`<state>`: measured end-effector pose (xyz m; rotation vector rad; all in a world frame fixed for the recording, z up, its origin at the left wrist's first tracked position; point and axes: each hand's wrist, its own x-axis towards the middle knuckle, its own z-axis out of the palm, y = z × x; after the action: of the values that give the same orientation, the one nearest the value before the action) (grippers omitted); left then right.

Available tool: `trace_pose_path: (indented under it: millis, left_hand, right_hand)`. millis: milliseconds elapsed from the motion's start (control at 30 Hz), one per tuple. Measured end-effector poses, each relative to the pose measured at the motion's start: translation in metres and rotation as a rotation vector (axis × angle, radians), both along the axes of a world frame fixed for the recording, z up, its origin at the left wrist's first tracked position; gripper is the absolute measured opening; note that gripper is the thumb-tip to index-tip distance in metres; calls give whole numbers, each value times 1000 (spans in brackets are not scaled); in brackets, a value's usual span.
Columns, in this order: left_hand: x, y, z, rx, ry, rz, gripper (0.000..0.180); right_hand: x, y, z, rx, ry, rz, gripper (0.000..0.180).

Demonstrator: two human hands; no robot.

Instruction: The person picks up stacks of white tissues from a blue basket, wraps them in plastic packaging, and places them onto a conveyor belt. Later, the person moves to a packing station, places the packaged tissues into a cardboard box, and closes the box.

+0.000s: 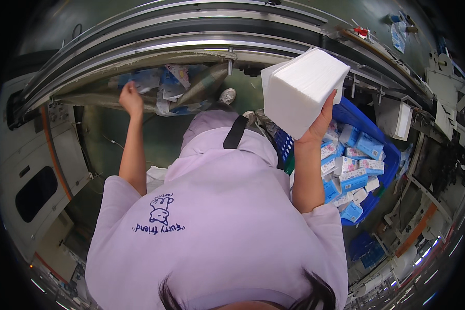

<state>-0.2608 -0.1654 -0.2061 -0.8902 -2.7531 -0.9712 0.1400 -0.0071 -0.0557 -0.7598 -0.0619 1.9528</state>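
1. one thick block of folded white tissue sheets [305,85] is held up at the right, clear of the things below it, tilted, with its layered edges showing and a few sheets at its left side splayed slightly loose.
2. the right hand [320,124] is closed around the lower right corner of that block, palm against the near side and fingertips up along the right edge.
3. the left hand [131,99] is well apart from the block, raised with its fingers curled in toward the thumb; it is too small and blurred there to tell whether it pinches anything.
4. nearest to that hand is an olive woven sack [206,85], its mouth gaping, with printed plastic film wrappers [175,77] in white, blue and pink inside.
5. several long metal rails [191,39] run across the far side, beyond the sack and the block.
6. many soft tissue packs [354,178], blue and white with pink floral patches, lie jumbled in a blue plastic crate [355,112] below and to the right of the right hand.
7. one lilac short-sleeved shirt [217,206], with a small dark bear drawing, covers the person's torso between the two arms.
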Motion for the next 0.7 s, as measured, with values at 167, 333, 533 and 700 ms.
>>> trace_pose_path:
  millis: [167,333,533,700]
  left_hand:
    - [98,86,48,-516,-228,-744,30]
    - [229,112,135,504,-1578,-959,57]
    - [236,153,182,190,-1510,-801,40]
    - [177,220,162,102,-1539,-828,32]
  right_hand:
    - [-8,-4,8,46,-43,-46,58]
    - [-23,-5,-1,-9,-260,-150,51]
    - [-26,-11,11,590,-681,-466,55]
    - [54,-26,10,1049,-1487,-359,36]
